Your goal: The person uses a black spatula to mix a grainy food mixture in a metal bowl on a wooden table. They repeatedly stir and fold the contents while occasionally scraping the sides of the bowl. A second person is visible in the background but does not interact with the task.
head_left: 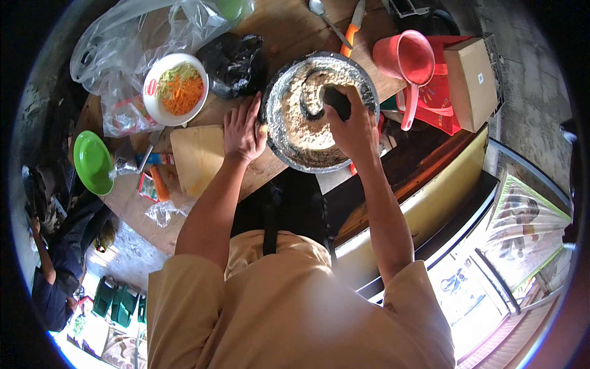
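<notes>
A large round stone mortar (pixel 276 138) stands at the table's near edge, with a coarse beige mash (pixel 304 133) spread inside it. My right hand (pixel 355 124) grips a dark curved stone pestle (pixel 336 102), whose lower end rests in the mash. Against the mortar's left outer wall lies my left hand (pixel 244 129), flat with its fingers spread and the fingertips near the rim. A wooden cutting board (pixel 197 159) is just left of that wrist. Beyond the left hand sits a crumpled black plastic bag (pixel 233 64).
A white bowl (pixel 150 108) holds shredded carrot and pale green shreds. Left are a green plate (pixel 92 161) and a carrot (pixel 159 183). A spoon (pixel 329 23) and orange-handled knife (pixel 352 32) lie behind the mortar. A pink dipper (pixel 392 55) and cardboard box (pixel 470 83) stand right. A person (pixel 57 276) is at far left.
</notes>
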### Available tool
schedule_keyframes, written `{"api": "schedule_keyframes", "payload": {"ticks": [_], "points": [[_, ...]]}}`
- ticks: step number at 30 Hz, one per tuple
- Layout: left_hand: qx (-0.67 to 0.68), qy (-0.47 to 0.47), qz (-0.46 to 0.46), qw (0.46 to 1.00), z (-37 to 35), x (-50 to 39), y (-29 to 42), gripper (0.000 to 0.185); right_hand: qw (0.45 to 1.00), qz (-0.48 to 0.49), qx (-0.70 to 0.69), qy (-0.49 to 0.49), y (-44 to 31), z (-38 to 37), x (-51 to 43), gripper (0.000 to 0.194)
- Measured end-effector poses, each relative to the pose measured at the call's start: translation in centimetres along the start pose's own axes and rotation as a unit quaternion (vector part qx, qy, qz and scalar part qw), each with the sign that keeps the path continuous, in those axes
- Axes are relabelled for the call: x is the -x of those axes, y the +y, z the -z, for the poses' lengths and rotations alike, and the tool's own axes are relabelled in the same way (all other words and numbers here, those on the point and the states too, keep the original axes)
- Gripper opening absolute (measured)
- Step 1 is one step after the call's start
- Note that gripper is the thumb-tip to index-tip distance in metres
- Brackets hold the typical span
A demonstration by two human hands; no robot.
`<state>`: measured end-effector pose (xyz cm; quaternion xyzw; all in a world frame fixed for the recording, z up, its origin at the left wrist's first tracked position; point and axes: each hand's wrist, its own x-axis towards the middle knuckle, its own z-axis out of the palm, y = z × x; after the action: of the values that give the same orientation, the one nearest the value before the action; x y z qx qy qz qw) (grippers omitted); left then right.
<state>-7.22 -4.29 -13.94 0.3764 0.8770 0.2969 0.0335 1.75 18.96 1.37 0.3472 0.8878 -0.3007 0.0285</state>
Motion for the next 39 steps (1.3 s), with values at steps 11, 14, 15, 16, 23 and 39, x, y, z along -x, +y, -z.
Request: {"api": "schedule_keyframes", "payload": {"ticks": [11,14,15,16,23,39], "points": [[0.015,0.005,-0.007,1.0,-0.5,0.2,-0.3,0.073,0.985,0.037,0.156,-0.059,-4.4,-1.6,-1.3,0.049],[0.023,-0.002,-0.007,1.0,-0.4,0.2,-0.3,0.073,0.969,-0.018,0.21,-0.131,-5.1,-1.2,-0.6,0.056],[0.02,0.004,-0.01,1.0,-0.4,0.2,-0.3,0.073,0.962,-0.055,0.205,-0.169,-5.2,-1.1,-0.3,0.057],[0.0,0.005,-0.015,1.0,-0.4,0.1,-0.3,0.073,0.959,-0.074,0.213,-0.171,-5.1,-1.1,-0.5,0.056],[0.028,0.015,-0.018,0.999,-0.2,-0.1,-0.2,0.071,0.987,-0.01,0.143,-0.072,-1.0,-2.4,2.3,0.051],[0.043,0.001,0.008,0.999,0.1,-0.2,0.3,0.074,0.934,0.324,0.148,0.005,7.7,-1.4,6.7,0.06]]}}
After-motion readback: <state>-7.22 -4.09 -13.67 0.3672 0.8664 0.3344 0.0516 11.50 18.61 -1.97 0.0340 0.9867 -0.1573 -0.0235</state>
